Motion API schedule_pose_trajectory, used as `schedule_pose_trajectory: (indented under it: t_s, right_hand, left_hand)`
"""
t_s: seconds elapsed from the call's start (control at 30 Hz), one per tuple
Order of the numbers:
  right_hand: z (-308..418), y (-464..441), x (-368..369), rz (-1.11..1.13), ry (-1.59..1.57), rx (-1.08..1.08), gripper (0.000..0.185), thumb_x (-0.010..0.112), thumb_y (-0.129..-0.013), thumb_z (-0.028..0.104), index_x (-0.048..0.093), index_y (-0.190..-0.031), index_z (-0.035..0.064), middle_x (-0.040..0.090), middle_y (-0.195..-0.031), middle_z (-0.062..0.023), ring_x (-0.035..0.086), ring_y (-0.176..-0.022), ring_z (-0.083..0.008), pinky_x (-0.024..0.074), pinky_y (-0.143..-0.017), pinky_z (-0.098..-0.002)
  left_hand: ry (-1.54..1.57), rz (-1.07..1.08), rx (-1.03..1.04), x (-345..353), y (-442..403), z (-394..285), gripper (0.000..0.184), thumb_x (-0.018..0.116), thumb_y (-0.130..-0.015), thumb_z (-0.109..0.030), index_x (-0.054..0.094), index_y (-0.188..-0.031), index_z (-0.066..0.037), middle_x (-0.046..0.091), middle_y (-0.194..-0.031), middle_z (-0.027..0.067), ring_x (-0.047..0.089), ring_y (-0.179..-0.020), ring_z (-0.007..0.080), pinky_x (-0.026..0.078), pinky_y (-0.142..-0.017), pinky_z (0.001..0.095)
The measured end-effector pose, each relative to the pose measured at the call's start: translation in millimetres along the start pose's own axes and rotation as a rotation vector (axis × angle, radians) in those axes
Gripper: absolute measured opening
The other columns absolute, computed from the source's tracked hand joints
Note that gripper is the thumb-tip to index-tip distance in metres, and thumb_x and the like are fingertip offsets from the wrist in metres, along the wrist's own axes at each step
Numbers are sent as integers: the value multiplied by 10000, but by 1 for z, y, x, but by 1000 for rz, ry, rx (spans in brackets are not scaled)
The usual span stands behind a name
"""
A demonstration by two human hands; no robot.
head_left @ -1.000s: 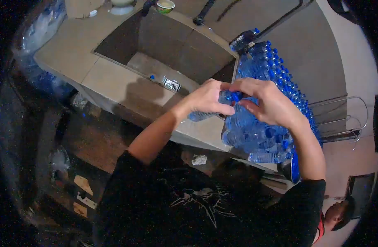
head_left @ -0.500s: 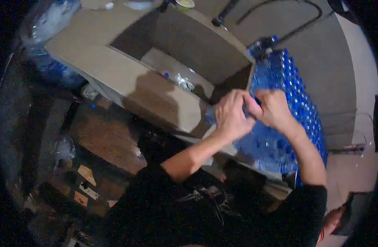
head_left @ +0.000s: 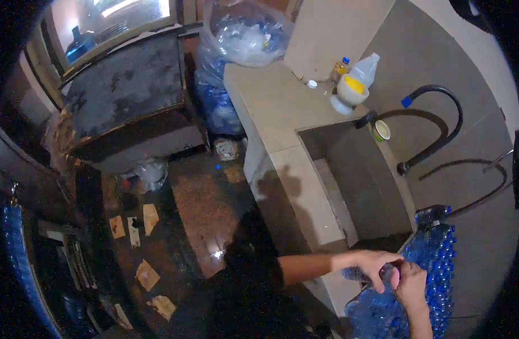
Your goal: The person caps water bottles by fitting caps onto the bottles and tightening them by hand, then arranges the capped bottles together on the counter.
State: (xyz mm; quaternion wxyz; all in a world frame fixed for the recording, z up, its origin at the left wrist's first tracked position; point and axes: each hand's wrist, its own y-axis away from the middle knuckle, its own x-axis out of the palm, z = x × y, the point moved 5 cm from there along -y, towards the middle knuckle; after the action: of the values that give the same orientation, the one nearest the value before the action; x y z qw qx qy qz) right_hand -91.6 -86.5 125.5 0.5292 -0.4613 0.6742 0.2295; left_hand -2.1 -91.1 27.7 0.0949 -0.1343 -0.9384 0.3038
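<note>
At the lower right, my left hand [head_left: 374, 265] is wrapped round a clear plastic bottle [head_left: 354, 274], whose body shows behind the wrist. My right hand [head_left: 411, 283] is closed at the bottle's neck end, touching my left hand; its fingers hide the cap. Just beyond and below both hands stand many filled bottles with blue caps [head_left: 440, 282], packed together beside the sink. One dark-looking bottle [head_left: 432, 214] lies at the sink's far corner.
The sink [head_left: 358, 186] is set in a tiled counter [head_left: 282, 121], with a black faucet [head_left: 460, 121] behind. A bowl [head_left: 353, 90], a cup [head_left: 381, 130] and a white bottle [head_left: 366, 69] stand on the counter. Bagged plastic [head_left: 245, 42] is at its end. Cardboard pieces [head_left: 148, 275] litter the floor.
The view has swung left, so the counter's far end and the floor now show, and the hands appear lower. Both hands stay together on the bottle.
</note>
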Motion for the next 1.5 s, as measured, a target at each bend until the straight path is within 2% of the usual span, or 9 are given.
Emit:
schedule_pose_trajectory:
  t_s: [0.07, 0.23, 0.6, 0.63, 0.8, 0.97, 1.2, 1.27, 1.5]
  right_hand:
    - [-2, 0, 4, 22, 27, -54, 362, 532, -909, 289, 640, -668, 42, 640, -606, -162, 619, -508, -380, 489, -486, -481]
    - [16, 11, 11, 32, 311, 579, 416, 519, -931, 297, 657, -638, 36, 651, -626, -194, 644, -531, -384, 519, -504, -476]
    - [-13, 35, -14, 240, -44, 56, 303, 587, -893, 306, 620, -893, 5, 650, -780, -202, 635, -682, -376, 508, -609, -471]
    - [-12, 30, -8, 255, -74, 154, 316, 579, -894, 316, 638, -829, 12, 649, -735, -198, 635, -648, -372, 506, -593, -477]
    - [-8, 29, -7, 178, -36, 524, 531, 487, -922, 421, 657, -603, 32, 642, -625, -208, 642, -567, -392, 527, -557, -493]
    - [-2, 41, -17, 118, -221, 472, 435, 511, -894, 345, 659, -638, 27, 650, -656, -206, 646, -572, -383, 507, -534, -498]
    - [-3, 48, -12, -55, -149, 760, 423, 482, -907, 292, 660, -594, 69, 637, -621, -198, 653, -588, -366, 515, -559, -481]
    - [-5, 50, -23, 72, -146, 660, 356, 516, -914, 327, 631, -720, 51, 651, -708, -165, 667, -660, -329, 521, -587, -451]
    - [-9, 43, -22, 131, -17, -25, 420, 517, -922, 454, 549, -839, 43, 566, -744, -94, 607, -708, -273, 505, -601, -386]
  left_hand:
    - [193, 556, -237, 11, -13, 20, 574, 889, -510, -228, 663, -999, -28, 706, -954, 88, 647, -949, 206, 510, -853, 356]
    - [-636, -826, -290, 68, 36, 47, 488, 679, -724, -106, 573, -1197, -55, 569, -1264, 194, 564, -1143, 362, 458, -987, 438]
    - [148, 316, 122, 29, -17, 32, 1156, 933, -518, -278, 310, -1456, -16, 536, -1330, 141, 492, -1260, 244, 368, -1084, 347]
    - [285, 540, -154, 37, -16, 39, 1030, 936, -509, -294, 446, -1365, 1, 601, -1236, 145, 535, -1199, 232, 391, -1059, 346]
    - [-238, -390, -299, 45, 13, -7, 559, 830, -572, -145, 599, -1078, -92, 676, -1023, 169, 648, -970, 377, 524, -818, 411]
    - [292, 529, -276, 32, -17, 32, 787, 884, -596, -159, 542, -1296, -53, 633, -1178, 79, 582, -1062, 169, 452, -949, 330]
    - [227, -603, -148, 73, 21, 56, 389, 778, -731, -124, 647, -1088, -39, 682, -926, 85, 639, -852, 173, 508, -772, 337]
    - [-419, -417, 94, 65, 7, 14, 364, 777, -748, -133, 645, -1074, -36, 682, -870, 77, 646, -814, 175, 515, -739, 343]
    - [195, 436, -422, 40, -8, 30, 637, 902, -588, -185, 614, -1135, -31, 667, -1025, 54, 626, -945, 178, 507, -828, 315]
